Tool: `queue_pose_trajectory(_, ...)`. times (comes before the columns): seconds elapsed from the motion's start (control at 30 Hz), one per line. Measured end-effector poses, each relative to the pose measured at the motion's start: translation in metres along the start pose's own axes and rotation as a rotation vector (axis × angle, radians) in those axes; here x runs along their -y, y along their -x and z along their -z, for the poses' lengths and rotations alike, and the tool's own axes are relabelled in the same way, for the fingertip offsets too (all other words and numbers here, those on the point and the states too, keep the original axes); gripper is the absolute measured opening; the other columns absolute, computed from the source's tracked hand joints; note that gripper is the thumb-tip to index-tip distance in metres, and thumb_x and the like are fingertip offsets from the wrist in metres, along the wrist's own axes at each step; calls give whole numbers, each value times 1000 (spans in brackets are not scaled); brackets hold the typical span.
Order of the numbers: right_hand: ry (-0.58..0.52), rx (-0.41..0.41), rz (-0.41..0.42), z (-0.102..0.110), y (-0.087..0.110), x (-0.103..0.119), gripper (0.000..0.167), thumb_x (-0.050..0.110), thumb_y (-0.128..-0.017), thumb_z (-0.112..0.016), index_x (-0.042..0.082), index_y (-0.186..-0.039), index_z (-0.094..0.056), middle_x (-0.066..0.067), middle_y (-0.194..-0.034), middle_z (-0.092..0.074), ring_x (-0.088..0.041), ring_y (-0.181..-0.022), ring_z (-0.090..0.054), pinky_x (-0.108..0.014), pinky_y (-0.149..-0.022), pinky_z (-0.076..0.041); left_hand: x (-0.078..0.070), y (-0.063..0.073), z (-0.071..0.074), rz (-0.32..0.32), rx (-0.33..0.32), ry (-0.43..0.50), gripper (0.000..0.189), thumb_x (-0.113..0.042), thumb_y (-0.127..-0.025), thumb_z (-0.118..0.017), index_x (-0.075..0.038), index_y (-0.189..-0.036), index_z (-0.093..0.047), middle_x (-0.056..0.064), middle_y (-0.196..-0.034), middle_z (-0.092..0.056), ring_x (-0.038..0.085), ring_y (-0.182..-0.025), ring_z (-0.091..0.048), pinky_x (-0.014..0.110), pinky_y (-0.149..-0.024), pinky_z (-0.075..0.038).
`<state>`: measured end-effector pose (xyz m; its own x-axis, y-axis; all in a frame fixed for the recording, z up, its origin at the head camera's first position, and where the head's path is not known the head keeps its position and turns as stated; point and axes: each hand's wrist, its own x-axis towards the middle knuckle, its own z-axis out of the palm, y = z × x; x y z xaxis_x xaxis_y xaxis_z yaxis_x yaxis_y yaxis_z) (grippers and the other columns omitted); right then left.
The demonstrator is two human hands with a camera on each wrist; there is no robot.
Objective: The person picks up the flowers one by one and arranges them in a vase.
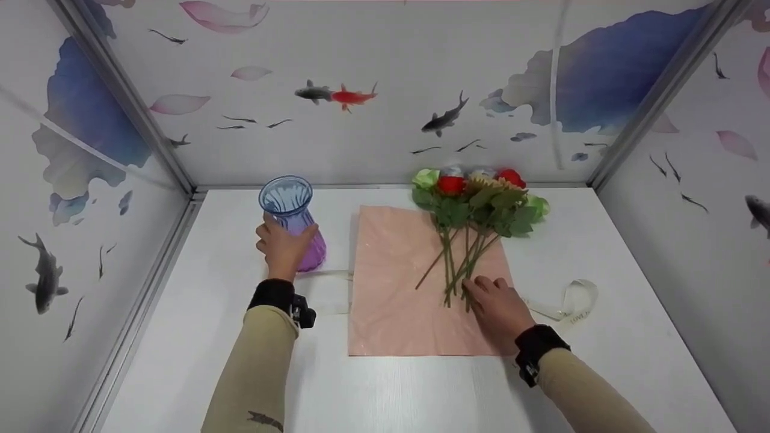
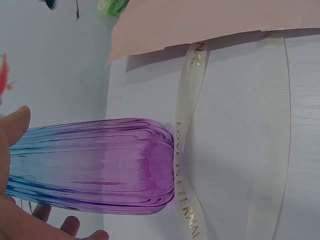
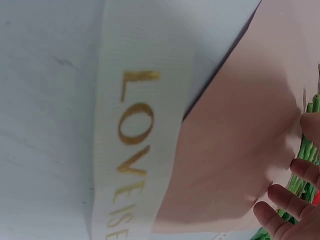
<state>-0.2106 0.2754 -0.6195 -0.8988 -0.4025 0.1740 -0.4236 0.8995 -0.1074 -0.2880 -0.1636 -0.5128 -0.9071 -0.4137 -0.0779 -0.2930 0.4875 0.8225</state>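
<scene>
A ribbed glass vase [image 1: 313, 255], blue at the flared rim and purple at the base, stands at the left of the table. My left hand [image 1: 285, 245] grips its side, thumb on one side and fingers round the other; the left wrist view shows the vase's purple lower part [image 2: 120, 167] beside a ribbon. Artificial flowers [image 1: 481, 204] in red, pale green and other colours lie with their green stems [image 1: 448, 264] across pink wrapping paper [image 1: 391, 294]. At the stem ends is my right hand [image 1: 499, 307], its fingers [image 3: 287, 200] loosely spread over the paper and stems.
Cream ribbon [image 1: 582, 304] with gold lettering lies to the right of the paper. On the left side, lengths of ribbon [image 2: 190, 100] come out from under the paper, next to the vase base. Printed panels [image 1: 385, 144] with fish and petals enclose the white table [image 1: 397, 397].
</scene>
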Motion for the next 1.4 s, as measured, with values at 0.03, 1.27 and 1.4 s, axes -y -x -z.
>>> queue_pose_trajectory(0.03,-1,-7,6,0,0,0,43,19,-101,-65,13,-143,-60,-11,-126,-63,-36,-103,-56,-49,-79,-53,0,0,1,3,-3,-17,114,-48,-87,-76,-6,-163,-3,28,-158,-15,49,-142,-19,66,-112,-31)
queue_pose_trajectory(1.27,-158,29,-105,10,-11,12,29,11,-103,-57,5,-130,-67,-12,-124,-68,-37,-112,-60,-59,-98,-42,12,16,8,-146,129,121,109,-29,-86,-80,-6,-158,-2,26,-157,-37,40,-145,-39,51,-120,-30)
queue_pose_trajectory(1.4,-136,43,-115,9,-12,13,34,14,-104,-58,7,-136,-63,-13,-123,-65,-37,-114,-57,-59,-95,-45,14,22,5,-119,123,109,110,-34,-86,-79,-2,-160,-4,29,-156,-37,43,-144,-40,54,-118,-32)
